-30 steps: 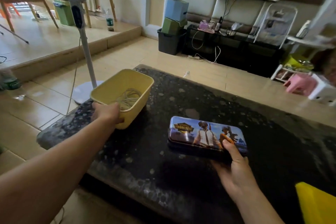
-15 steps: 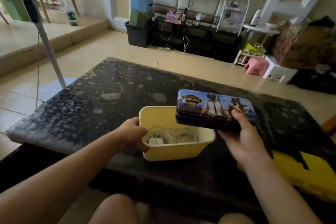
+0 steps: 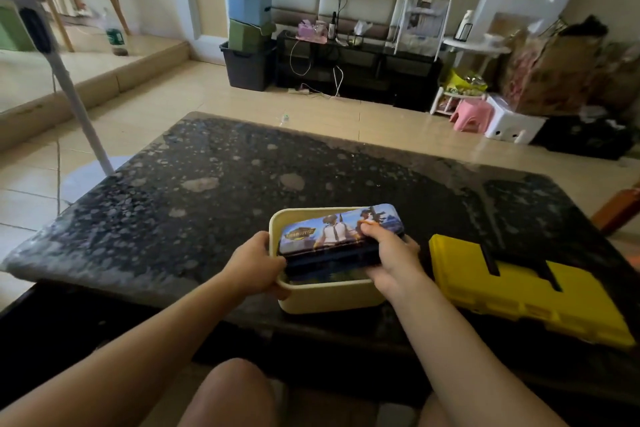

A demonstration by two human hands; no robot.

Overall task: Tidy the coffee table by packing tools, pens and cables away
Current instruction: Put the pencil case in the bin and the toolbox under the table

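Two grips, left hand (image 3: 254,262) on tub (image 3: 329,300) rim, right hand (image 3: 393,260) round tin (image 3: 332,232), toolbox (image 3: 519,291) beside

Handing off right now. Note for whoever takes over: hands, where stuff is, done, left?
Left hand grips the left rim of the pale yellow bin.
Right hand holds the pencil tin, tilted, partly inside the bin, its far end above the rim.
Yellow tool case lies closed on the coffee table, right of the bin.
Done: tin and case closed.
Left: seat the tin, let go. What lies under the tin is hidden.
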